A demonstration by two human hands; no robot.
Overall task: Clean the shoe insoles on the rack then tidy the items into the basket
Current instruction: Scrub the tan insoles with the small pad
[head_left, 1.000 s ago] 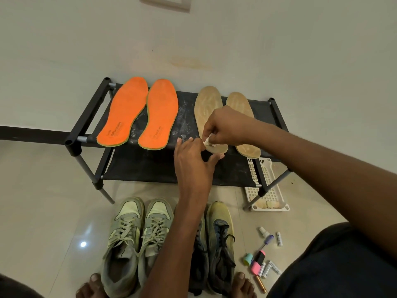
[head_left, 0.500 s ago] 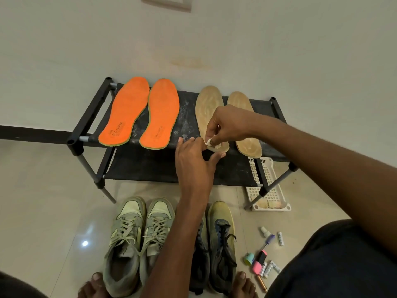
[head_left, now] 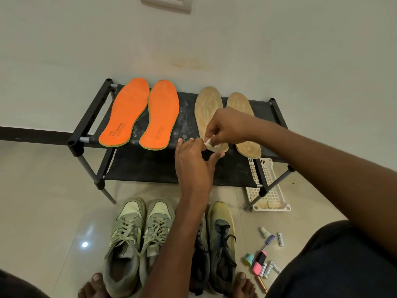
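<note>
Change: barely any since the earlier frames; both hands still at the heel of the left tan insole, white wad still pinched.
Right hand (head_left: 225, 127): fingers closed on a small white wad (head_left: 208, 142), pressed onto the heel of the left tan insole (head_left: 207, 112).
Left hand (head_left: 193, 162): fingers curled, fingertips at the near edge of the same insole's heel, thumb spread beneath it; actual grip on the insole not discernible.
Right tan insole (head_left: 243, 123): flat on the top shelf, just beside its mate, partly crossed by the right forearm.
Orange insoles: left one (head_left: 124, 111) and right one (head_left: 160, 115) side by side on the left half of the shelf, toes toward the wall, apart from the hands.
Rack (head_left: 86, 127): black, two fabric shelves, against the wall; top shelf dusted with pale specks.
Basket (head_left: 268, 190): white, perforated, on the floor under the rack's right end.
Pale green sneakers (head_left: 137, 239): paired on the floor in front of the rack.
Dark sneakers with yellow toes (head_left: 219, 244): next to them, one partly hidden by the left forearm.
Small items (head_left: 264, 257): markers, batteries, a small bottle, scattered on the floor to the right of the sneakers, near the basket but outside it.
</note>
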